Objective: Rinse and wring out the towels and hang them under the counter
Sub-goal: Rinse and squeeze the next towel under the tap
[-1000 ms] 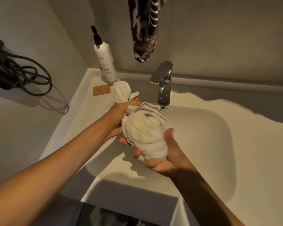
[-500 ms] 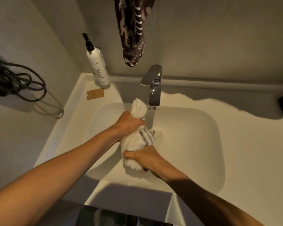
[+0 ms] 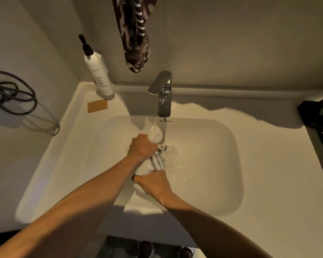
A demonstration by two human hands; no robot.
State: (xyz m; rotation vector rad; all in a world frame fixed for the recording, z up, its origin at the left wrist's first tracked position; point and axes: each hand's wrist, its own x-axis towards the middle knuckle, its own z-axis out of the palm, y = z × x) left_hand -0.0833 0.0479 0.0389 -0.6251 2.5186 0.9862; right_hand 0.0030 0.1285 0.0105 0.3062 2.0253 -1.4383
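A white towel with grey stripes (image 3: 158, 162) is bunched into a twisted roll low inside the white sink basin (image 3: 222, 164). My left hand (image 3: 142, 147) is clenched around its upper part, and a white end pokes out above the fist. My right hand (image 3: 153, 184) grips the lower end, knuckles up. The towel sits just below and left of the chrome faucet (image 3: 163, 94). Water glistens on the basin floor to the right of the towel.
A white pump bottle (image 3: 98, 73) stands at the back left of the counter, with a brown paper tag (image 3: 97, 106) beside it. A dark patterned cloth (image 3: 136, 32) hangs on the wall above the faucet. Black cables (image 3: 13, 94) hang left; a dark object (image 3: 319, 112) sits far right.
Both hands have carried the towel from in front of the faucet down into the basin. My right hand turned from cupping it underneath to gripping it from above.
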